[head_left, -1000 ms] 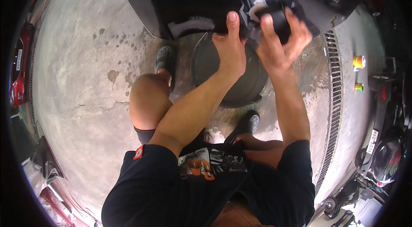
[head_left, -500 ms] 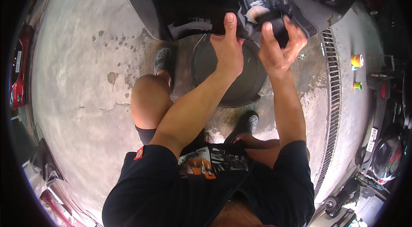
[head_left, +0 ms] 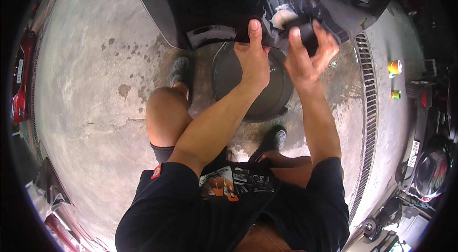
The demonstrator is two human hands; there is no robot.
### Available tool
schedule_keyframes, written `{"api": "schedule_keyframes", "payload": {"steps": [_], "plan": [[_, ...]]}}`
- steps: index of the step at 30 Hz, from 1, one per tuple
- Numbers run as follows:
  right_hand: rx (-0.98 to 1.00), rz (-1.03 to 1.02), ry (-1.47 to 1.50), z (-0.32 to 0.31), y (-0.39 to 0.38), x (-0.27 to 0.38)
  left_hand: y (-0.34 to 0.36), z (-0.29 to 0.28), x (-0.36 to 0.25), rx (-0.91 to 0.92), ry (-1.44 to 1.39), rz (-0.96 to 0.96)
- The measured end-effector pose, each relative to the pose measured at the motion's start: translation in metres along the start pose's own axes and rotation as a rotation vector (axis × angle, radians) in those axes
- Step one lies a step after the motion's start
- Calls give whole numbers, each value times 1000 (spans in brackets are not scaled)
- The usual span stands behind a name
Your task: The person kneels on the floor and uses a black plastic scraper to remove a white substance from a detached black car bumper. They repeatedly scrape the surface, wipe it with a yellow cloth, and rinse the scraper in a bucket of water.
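Note:
A large glossy black vehicle panel (head_left: 214,9) fills the top of the view, with a pale bare patch (head_left: 282,19) and whitish wet smears on it. My left hand (head_left: 254,63) grips the panel's near edge, thumb on top and the other fingers hidden underneath. In my right hand (head_left: 310,61) is a dark block (head_left: 303,32), held between thumb and fingers against the panel beside the pale patch. What covers the block's underside is hidden. Below both hands, a round dark basin (head_left: 222,78) of greyish liquid stands on the floor.
Damp spots mark the concrete floor (head_left: 95,109). A drain grate (head_left: 370,94) runs along the right side. Beyond it stand an orange can (head_left: 395,67) and a small green-yellow can (head_left: 396,94). Parked vehicles line both sides, including a red one (head_left: 20,94) at left. My feet flank the basin.
The right hand and the block have shifted slightly down and left on the panel. My left hand keeps its grip on the edge. The view has tilted a little.

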State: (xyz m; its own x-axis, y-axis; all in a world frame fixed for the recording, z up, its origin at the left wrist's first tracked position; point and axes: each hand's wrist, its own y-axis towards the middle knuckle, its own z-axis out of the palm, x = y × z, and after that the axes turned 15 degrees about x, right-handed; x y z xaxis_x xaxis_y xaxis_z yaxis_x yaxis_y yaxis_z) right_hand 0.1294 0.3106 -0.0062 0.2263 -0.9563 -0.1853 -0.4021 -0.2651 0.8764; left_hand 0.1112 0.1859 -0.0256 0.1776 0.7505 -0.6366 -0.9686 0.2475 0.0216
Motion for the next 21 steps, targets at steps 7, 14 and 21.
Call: {"api": "schedule_keyframes", "payload": {"steps": [7,14,21], "plan": [[-55,-24,-9,-7,-1,3,3,0,-1,20,-30,33],[41,40,34,-7,-6,3,2,5,-2,1,-88,44],[100,23,39,-7,-7,2,3,5,-4,39,-89,30]]}}
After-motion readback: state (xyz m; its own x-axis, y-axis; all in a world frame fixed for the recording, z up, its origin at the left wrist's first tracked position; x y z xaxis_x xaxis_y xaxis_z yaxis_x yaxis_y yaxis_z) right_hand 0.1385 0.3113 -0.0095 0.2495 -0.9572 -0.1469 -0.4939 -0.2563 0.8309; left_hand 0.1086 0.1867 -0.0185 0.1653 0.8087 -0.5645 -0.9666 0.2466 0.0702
